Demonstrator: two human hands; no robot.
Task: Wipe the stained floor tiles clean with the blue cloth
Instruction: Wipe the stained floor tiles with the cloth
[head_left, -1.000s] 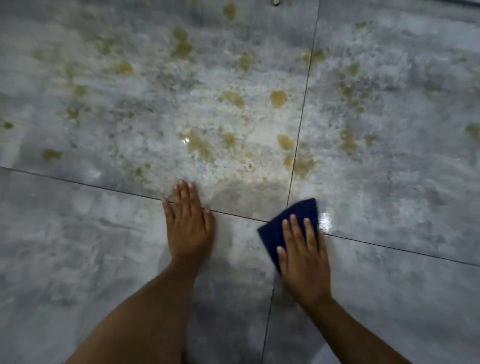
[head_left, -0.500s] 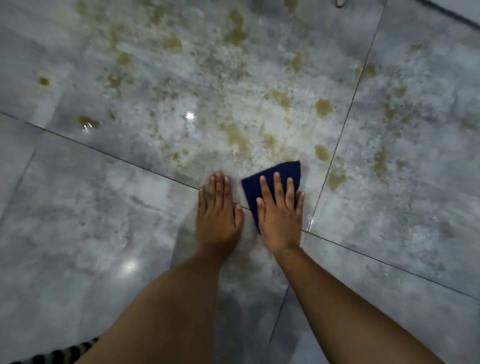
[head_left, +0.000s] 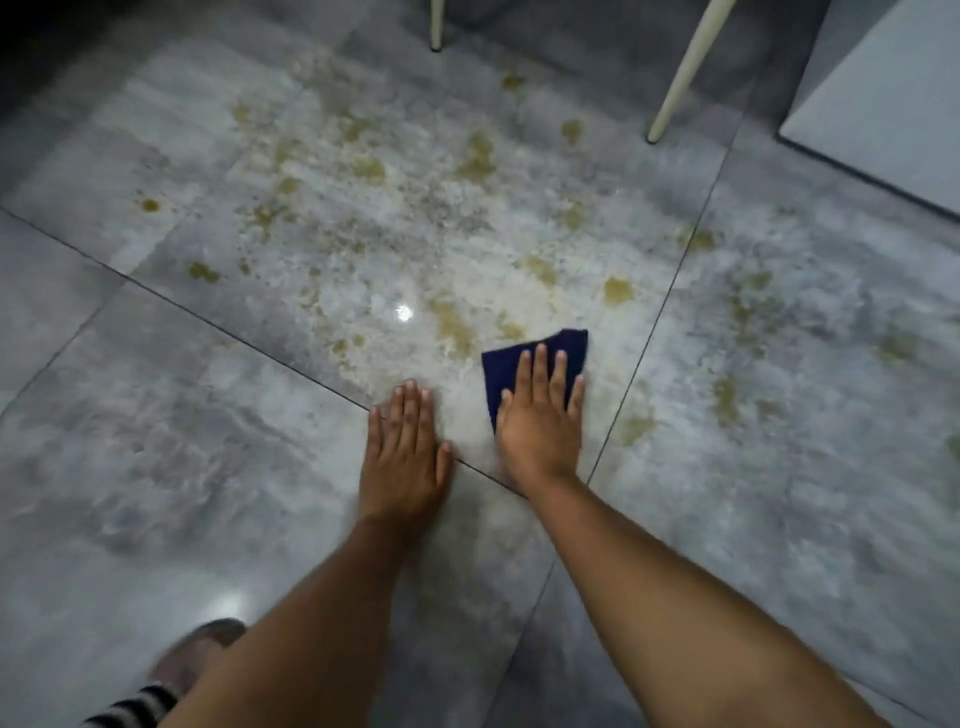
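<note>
Blue cloth (head_left: 540, 358) lies under flat right hand (head_left: 540, 421); left hand (head_left: 405, 457) flat on tiles (head_left: 156, 467).

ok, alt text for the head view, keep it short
Seen from above, a person's right hand presses a folded blue cloth flat on grey floor tiles, while the left hand braces palm-down beside it. Yellow-brown stains spatter the tiles beyond the cloth, and two pale furniture legs stand at the far edge.

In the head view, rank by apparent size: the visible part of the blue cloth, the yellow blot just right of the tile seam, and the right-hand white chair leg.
1. white chair leg
2. blue cloth, partly covered by the right hand
3. yellow blot
</note>
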